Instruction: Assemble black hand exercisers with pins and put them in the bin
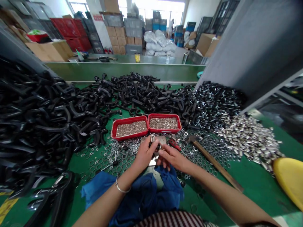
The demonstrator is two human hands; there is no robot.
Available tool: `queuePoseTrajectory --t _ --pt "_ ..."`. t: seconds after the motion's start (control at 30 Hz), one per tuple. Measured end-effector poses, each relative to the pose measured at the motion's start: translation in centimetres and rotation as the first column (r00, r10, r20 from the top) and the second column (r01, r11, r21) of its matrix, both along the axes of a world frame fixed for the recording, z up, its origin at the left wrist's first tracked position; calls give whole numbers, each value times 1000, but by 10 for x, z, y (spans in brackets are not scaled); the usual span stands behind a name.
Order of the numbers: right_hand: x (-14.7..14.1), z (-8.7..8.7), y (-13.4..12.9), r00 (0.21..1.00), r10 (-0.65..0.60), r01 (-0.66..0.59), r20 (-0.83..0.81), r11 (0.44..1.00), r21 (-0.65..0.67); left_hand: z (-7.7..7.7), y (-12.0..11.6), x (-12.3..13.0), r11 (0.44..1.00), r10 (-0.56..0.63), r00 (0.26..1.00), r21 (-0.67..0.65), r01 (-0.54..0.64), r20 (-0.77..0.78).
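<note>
Steel sleeve (152,138) stands in a black fitting (157,147) (tiny on my feed), with left hand (145,154) and right hand (172,158) together, pinching it. It looks stiff, light and slippery; I'd hold the barrel. Red trays (129,120) sit just beyond the hands, loose washers (99,160) beside them.

Stacked cartons (115,39), bright windows (157,8)

Green workbench (260,179) strewn with black handles (40,126), washers (127,154)
</note>
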State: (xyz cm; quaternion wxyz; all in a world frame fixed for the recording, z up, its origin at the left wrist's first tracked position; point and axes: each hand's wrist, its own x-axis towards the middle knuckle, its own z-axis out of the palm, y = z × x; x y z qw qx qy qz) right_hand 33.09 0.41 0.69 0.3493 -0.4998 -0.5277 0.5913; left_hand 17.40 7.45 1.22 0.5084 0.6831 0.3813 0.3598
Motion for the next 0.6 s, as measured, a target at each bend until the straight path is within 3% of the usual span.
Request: queuePoseTrajectory --t 0.07,0.1,0.17,0.23,0.33,0.47,0.6 --pt "28 0 -8 950 -132 91 283 984 153 -3 11 15 982 13 978 -185 26 209" --pt "48 0 -11 877 -223 126 426 962 244 -5 16 23 963 38 946 -265 52 323" --pt "97 -3 -14 641 -394 155 659 907 391 -11 27 34 919 95 852 -375 124 514" --pt "149 -9 -12 275 -472 182 838 881 437 -18 34 39 881 140 763 -431 194 631" --pt "207 -18 -5 34 -485 243 874 852 464 -29 33 36 841 166 713 -475 258 681" --pt "233 -25 12 -129 -432 236 893 861 450 -33 24 28 812 165 698 -498 305 696" --pt "240 -22 25 -177 -400 172 899 887 429 -34 25 27 796 221 683 -534 287 696"
